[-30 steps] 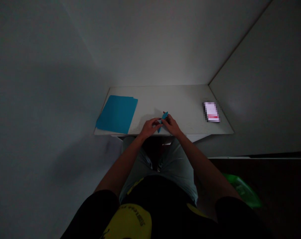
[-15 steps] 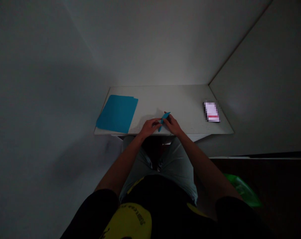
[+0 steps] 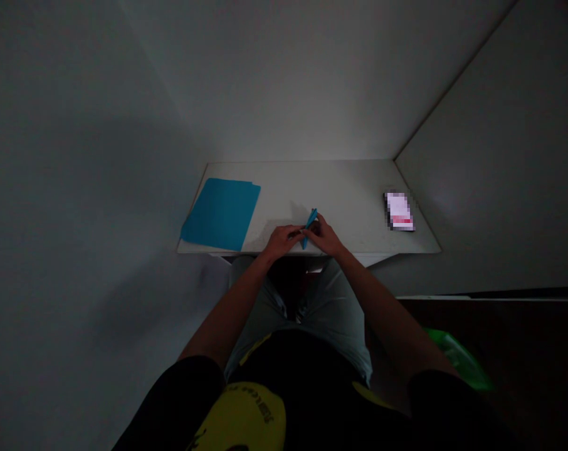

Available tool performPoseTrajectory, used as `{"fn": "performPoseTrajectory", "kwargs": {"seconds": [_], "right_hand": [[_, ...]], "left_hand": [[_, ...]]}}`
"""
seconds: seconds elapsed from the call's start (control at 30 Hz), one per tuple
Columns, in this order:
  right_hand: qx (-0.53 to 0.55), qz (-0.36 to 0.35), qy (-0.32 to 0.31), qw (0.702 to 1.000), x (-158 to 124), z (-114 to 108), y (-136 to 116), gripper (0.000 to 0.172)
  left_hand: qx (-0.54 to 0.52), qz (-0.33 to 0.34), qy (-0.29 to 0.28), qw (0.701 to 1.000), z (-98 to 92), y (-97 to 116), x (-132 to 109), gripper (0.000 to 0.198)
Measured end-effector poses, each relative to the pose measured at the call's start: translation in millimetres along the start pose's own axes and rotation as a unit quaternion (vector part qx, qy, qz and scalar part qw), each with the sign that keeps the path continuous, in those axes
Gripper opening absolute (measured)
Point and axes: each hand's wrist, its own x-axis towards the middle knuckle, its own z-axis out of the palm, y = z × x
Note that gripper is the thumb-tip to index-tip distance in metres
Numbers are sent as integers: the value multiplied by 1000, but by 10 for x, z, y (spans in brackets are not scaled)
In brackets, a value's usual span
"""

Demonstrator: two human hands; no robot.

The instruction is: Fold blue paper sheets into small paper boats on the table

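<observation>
The left hand (image 3: 281,241) and right hand (image 3: 326,237) are close together and pinch a folded blue paper (image 3: 309,227) between them. They hold it up, tilted, over the front of the table (image 3: 340,188). A flat blue sheet (image 3: 220,215) lies to the left, and a blurred card (image 3: 399,211) lies to the right.

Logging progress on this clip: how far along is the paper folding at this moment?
Done: a blue paper piece already looks folded into a narrow, pointed shape. In hand: the left hand and right hand both grip it near the edge of the white table. Left: a flat blue sheet lies unfolded at the table's left, apparently untouched.
</observation>
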Motion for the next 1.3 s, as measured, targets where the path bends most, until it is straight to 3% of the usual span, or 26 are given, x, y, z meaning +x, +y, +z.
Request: {"fn": "performPoseTrajectory", "kwargs": {"seconds": [0.13, 0.33, 0.6, 1.0, 1.17, 1.3], "right_hand": [[31, -6, -5, 999, 13, -2, 39, 105], [37, -22, 4, 999, -1, -1, 59, 108], [17, -27, 25, 999, -70, -20, -32, 76], [-71, -3, 94, 993, -39, 149, -72, 66], [-54, -31, 101, 993, -48, 115, -81, 51], [11, -11, 92, 996, -60, 56, -57, 40]], "left_hand": [[15, 6, -9, 1000, -16, 15, -1, 33], [11, -29, 12, 999, -5, 46, -3, 37], [9, -45, 44, 998, -1, 119, -26, 67], [97, -22, 69, 993, 117, 361, -23, 59], [31, -62, 153, 986, 118, 327, -45, 59], [-69, -79, 162, 981, 103, 240, -5, 46]]}}
